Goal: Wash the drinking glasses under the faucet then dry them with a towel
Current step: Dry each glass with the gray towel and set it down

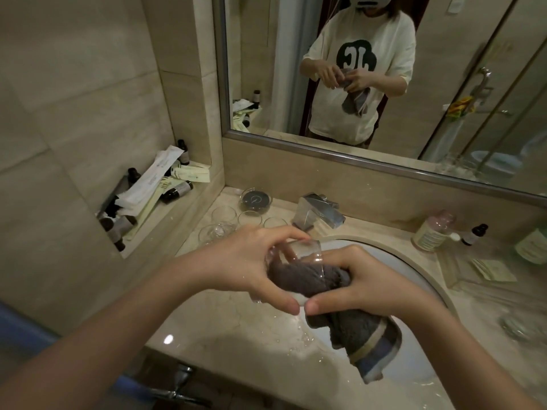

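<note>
1. The left hand (236,261) is curled around a clear drinking glass (299,254), with the fingers over the top and the thumb under it.
2. The right hand (364,279) grips a grey towel (307,278), and part of the towel is stuffed inside the glass.
3. The two hands are close together, and their thumbs almost touch under the glass.
4. The glass lies on its side, up in the air over the left edge of the white sink (414,291).
5. The rest of the towel hangs down from the right hand over the sink, and it has light and blue stripes near its end.
6. The stone worktop (236,329) near the sink has drops of water on it.
7. The silver faucet (318,211) stands behind the hands.
8. More clear glasses (225,216) stand on the worktop left of the faucet.
9. A small round dish (256,199) sits behind those glasses.
10. A shelf in the wall on the left holds small dark bottles (177,190) and paper packets.
11. A pink bottle (433,232) stands on the right side of the worktop.
12. The big mirror (444,84) shows the person holding the towel.
</note>
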Demonstrator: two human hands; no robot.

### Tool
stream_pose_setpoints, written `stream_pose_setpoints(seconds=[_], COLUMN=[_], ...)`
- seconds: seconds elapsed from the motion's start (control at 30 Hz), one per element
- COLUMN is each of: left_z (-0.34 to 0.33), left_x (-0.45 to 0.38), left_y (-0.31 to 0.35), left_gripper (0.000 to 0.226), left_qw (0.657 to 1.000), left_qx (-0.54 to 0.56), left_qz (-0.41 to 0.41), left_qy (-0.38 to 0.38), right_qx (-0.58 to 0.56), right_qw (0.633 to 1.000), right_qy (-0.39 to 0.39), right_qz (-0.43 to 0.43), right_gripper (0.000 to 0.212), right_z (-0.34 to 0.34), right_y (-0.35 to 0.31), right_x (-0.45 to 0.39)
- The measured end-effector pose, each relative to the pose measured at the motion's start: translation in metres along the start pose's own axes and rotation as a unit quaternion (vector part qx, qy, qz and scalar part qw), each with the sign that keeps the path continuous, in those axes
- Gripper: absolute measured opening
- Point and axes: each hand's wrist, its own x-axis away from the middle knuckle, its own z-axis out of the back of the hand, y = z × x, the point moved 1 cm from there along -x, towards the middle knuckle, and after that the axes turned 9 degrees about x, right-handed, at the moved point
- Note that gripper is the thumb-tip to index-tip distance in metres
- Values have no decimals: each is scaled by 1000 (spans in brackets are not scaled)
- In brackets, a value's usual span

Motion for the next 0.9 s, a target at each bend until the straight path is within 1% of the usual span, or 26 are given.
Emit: stream_pose_setpoints(seconds=[0.1, 0.2, 0.3, 0.37, 0.43, 0.47, 0.57, 0.73, 0.83, 0.9], left_z=[4, 5, 9, 12, 14, 14, 11, 4, 0, -3], left_x=[-7, -12, -14, -18, -27, -33, -54, -91, -108, -116], left_y=[-21, -47, -77, -95, -108, -112, -126, -154, -170, -181], left_gripper=[83, 83, 84, 82, 84, 86, 95, 90, 92, 93], left_qw=[996, 990, 976, 968, 965, 966, 973, 977, 974, 976], left_qx=[81, 134, 201, 222, 219, 210, 163, 125, 123, 92], left_qz=[21, 36, 67, 75, 84, 86, 92, 108, 125, 129], left_qy=[10, 18, 52, 88, 117, 126, 134, 134, 142, 153], right_qx=[-20, -2, -20, -59, -78, -79, -101, -151, -151, -164], right_qw=[998, 994, 986, 974, 964, 961, 943, 906, 891, 881], right_qy=[51, 105, 147, 184, 209, 220, 260, 321, 343, 354], right_qz=[-13, -24, -78, -122, -142, -149, -179, -231, -258, -269], right_gripper=[41, 38, 38, 29, 15, 11, 13, 10, 16, 17], right_z=[0, -5, 4, 12, 13, 11, 3, -5, -5, -6], right_y=[10, 22, 37, 47, 53, 56, 67, 87, 96, 101], right_x=[-8, -14, -17, -20, -24, -26, -30, -27, -23, -21])
